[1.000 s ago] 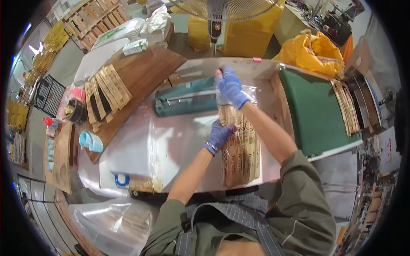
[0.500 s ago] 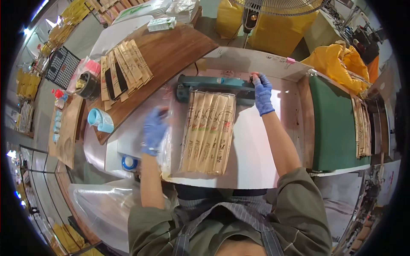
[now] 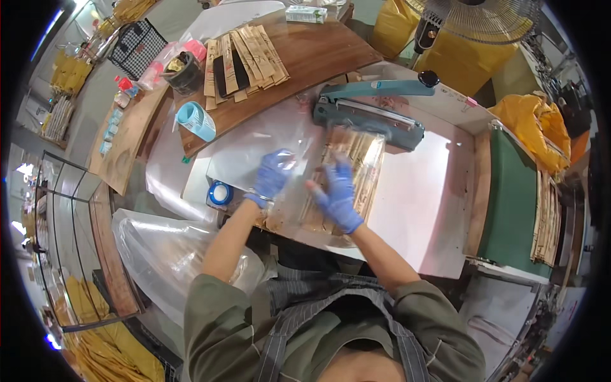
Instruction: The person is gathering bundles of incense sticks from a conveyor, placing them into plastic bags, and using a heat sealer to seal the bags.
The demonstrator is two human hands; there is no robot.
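Observation:
A clear plastic bag of long flat brown paper sleeves (image 3: 369,169) lies on the white worktop, its top end against the heat sealer (image 3: 369,118). The teal sealer's arm is raised, with a black knob at its right end. My right hand (image 3: 340,197), in a blue glove, is over the left part of the bag with fingers apart; motion blurs it. To its left, my left hand (image 3: 272,173), also gloved, has its fingers curled at shiny clear plastic (image 3: 286,159). Exactly how that plastic sits in the fingers is blurred.
On the brown board (image 3: 318,48) lie more paper sleeves (image 3: 245,63) and a light-blue roll (image 3: 196,121). A tape roll (image 3: 220,193) is left of my left hand. Clear plastic sheeting (image 3: 172,254) hangs at the near left. A fan (image 3: 480,19) stands beyond.
My right hand has let go of the sealer's arm, which now stands raised, and come down over the bag. My left hand is now nearer the right hand. The view has shifted.

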